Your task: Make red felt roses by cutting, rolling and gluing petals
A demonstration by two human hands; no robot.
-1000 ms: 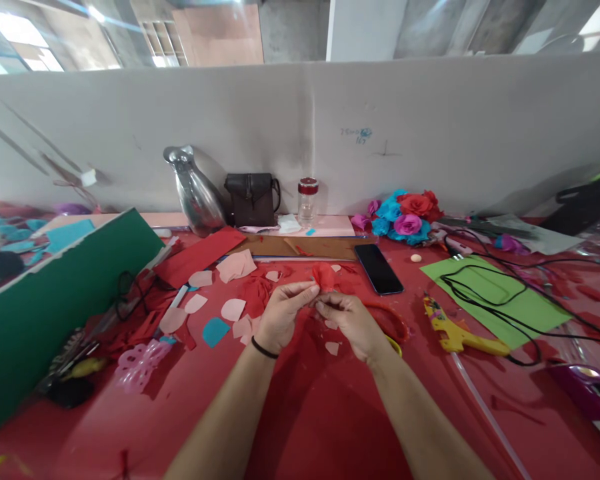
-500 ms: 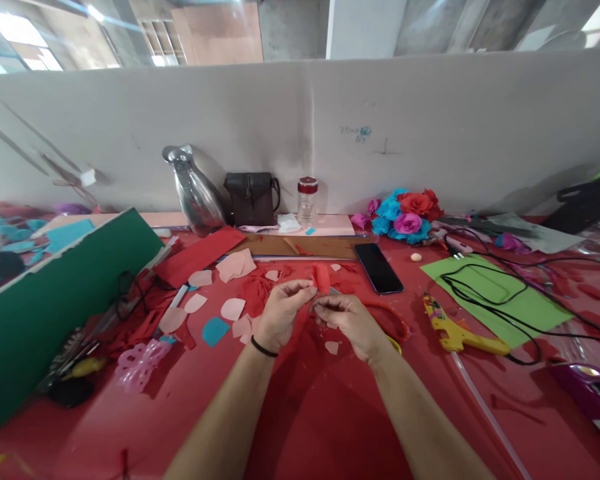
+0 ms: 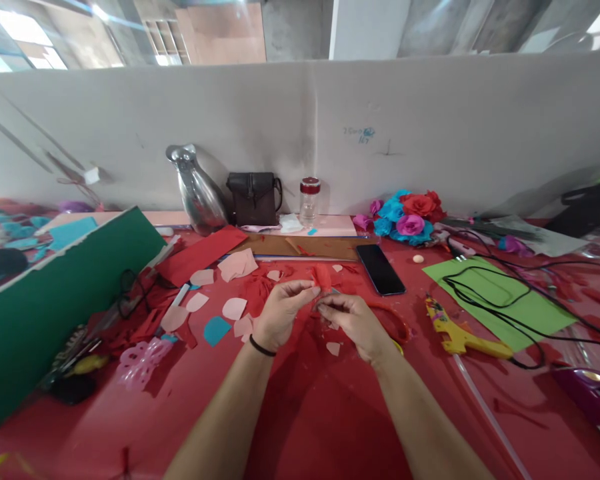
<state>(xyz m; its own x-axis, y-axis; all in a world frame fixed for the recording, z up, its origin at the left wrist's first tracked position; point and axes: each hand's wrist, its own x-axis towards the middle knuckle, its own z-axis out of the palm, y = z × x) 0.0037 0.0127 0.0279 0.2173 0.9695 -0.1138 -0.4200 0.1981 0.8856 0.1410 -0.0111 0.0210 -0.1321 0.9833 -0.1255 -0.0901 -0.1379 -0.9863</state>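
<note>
Near the middle of the red table (image 3: pixel 325 420), my left hand (image 3: pixel 287 313) pinches a small piece of red crepe paper (image 3: pixel 322 277) that stands up above the fingertips. My right hand (image 3: pixel 347 320) is just right of it, its thumb and fingers pressed together close under the red paper; what they hold is too small to make out. Pink paper petals (image 3: pixel 234 308) and a teal petal (image 3: pixel 216 331) lie to the left of my hands. Behind my left hand is crumpled red paper (image 3: pixel 253 293). Red-handled scissors (image 3: pixel 397 320) lie partly hidden beside my right hand.
A phone (image 3: pixel 381 269), a yellow glue gun (image 3: pixel 463 340) and green paper (image 3: pixel 500 300) with a black cable lie right. Paper flowers (image 3: pixel 407 217), a glass bottle (image 3: pixel 309 202), a dark bag (image 3: pixel 254 200) and a steel jug (image 3: pixel 197 193) stand behind. A green box (image 3: pixel 65 313) is left.
The view has shifted very slightly. Both hands keep nearly the same pose around the red paper.
</note>
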